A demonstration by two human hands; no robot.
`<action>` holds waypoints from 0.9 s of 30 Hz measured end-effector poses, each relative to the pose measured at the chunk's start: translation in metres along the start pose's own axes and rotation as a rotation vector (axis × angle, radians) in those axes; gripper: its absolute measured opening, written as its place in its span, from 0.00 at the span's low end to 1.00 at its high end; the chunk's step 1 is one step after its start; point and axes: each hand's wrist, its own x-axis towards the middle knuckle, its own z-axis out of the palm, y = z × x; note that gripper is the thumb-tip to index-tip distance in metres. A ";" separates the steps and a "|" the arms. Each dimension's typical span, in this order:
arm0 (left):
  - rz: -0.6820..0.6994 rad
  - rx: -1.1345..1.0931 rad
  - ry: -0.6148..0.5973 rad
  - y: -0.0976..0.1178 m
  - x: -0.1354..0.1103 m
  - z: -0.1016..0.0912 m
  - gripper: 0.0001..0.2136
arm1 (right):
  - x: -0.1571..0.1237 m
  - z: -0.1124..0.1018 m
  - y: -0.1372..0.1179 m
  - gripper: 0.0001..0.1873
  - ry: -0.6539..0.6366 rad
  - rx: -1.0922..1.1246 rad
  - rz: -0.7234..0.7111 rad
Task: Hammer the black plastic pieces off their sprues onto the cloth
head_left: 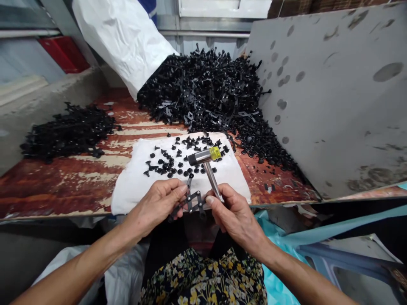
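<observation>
Hammer head (199,157): glossy polished metal, capped by a yellow translucent plastic face (215,153). Hammer handle (211,180): smooth bright metal. Black plastic fasteners (203,89), upper centre: moulded, with a slight sheen (the heads catch the light). Black plastic runner (193,202), lower centre: moulded, low gloss. White cloth (133,190): soft, matt. Work surface (57,186), left: rough, flaking red paint.

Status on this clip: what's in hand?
Left hand: black plastic sprue frame. Right hand: steel hammer, yellow-capped. Loose black plastic fasteners on white cloth beneath.
</observation>
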 end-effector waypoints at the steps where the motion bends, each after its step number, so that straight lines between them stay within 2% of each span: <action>1: -0.029 -0.021 -0.015 0.002 0.001 0.000 0.25 | 0.001 0.000 0.000 0.09 -0.005 -0.010 -0.016; 5: -0.071 -0.047 -0.078 0.004 0.001 0.002 0.27 | 0.006 0.003 0.001 0.07 -0.020 -0.026 -0.088; 8: -0.108 -0.117 -0.052 0.005 0.001 0.004 0.28 | 0.007 0.005 0.001 0.07 -0.004 -0.013 -0.083; 14: -0.211 -0.232 -0.112 0.004 0.003 -0.001 0.28 | 0.005 0.004 0.000 0.08 -0.010 0.002 -0.062; 20: -0.171 -0.245 0.007 0.005 0.005 -0.003 0.24 | 0.000 0.003 0.000 0.08 0.005 -0.068 -0.077; 24: -0.149 -0.107 0.086 -0.002 0.011 -0.006 0.21 | -0.001 0.000 0.000 0.09 -0.004 -0.089 -0.052; 27: -0.106 -0.006 0.128 -0.008 0.015 -0.010 0.19 | -0.001 -0.008 0.002 0.10 0.048 -0.106 -0.032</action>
